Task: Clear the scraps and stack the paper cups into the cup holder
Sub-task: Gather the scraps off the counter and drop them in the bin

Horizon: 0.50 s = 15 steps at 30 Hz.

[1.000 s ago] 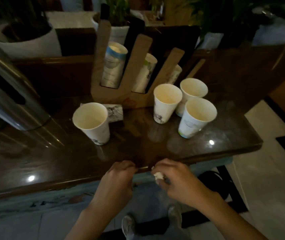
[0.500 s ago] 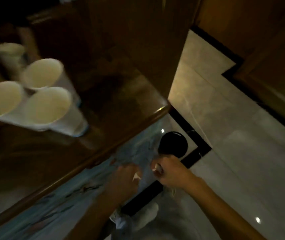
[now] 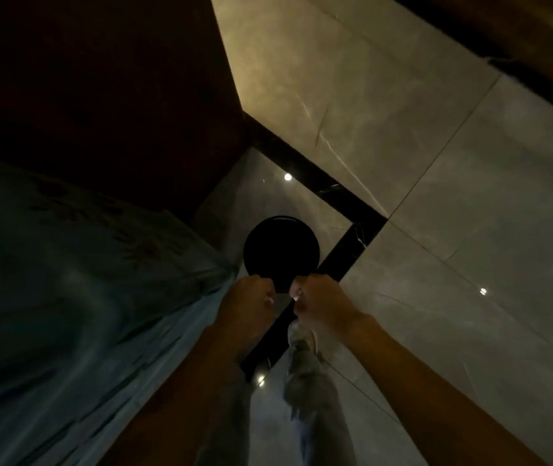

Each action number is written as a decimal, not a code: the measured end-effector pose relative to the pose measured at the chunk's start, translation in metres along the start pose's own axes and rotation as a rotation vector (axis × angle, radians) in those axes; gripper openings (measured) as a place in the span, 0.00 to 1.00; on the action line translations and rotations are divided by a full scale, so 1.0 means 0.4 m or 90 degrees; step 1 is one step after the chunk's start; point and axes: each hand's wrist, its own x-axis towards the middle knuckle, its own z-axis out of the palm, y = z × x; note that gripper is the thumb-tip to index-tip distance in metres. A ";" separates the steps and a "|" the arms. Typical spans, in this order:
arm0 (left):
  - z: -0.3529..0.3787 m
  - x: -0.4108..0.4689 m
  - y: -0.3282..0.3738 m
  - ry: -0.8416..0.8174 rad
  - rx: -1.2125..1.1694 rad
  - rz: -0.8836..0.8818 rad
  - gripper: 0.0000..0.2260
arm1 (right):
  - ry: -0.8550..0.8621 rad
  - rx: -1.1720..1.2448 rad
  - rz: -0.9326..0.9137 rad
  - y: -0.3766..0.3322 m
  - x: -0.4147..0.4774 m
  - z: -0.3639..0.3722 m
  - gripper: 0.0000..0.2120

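My left hand (image 3: 249,299) and right hand (image 3: 318,302) both curled closed, small pale paper scraps (image 3: 297,296) pinched (barely visible). Round black floor bin (image 3: 281,252) at twelve o'clock, just beyond knuckles; both hands equally near. Cups out of view.

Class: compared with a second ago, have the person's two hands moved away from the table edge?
Yes. The left hand and right hand have left the table edge and now hang over the round black bin on the floor.
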 end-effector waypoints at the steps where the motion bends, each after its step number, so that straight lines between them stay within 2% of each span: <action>1: 0.036 0.071 -0.015 -0.017 0.010 0.001 0.08 | 0.003 -0.004 0.005 0.035 0.064 0.029 0.10; 5: 0.184 0.328 -0.085 -0.051 0.091 0.018 0.13 | 0.009 -0.014 0.033 0.174 0.291 0.162 0.14; 10: 0.333 0.552 -0.181 -0.085 0.133 0.037 0.07 | -0.002 -0.009 0.051 0.309 0.499 0.329 0.15; 13: 0.386 0.598 -0.228 -0.105 0.152 0.046 0.14 | -0.018 -0.007 0.060 0.333 0.548 0.398 0.15; 15: 0.403 0.598 -0.253 -0.125 0.180 0.060 0.18 | 0.019 -0.016 0.034 0.323 0.548 0.418 0.16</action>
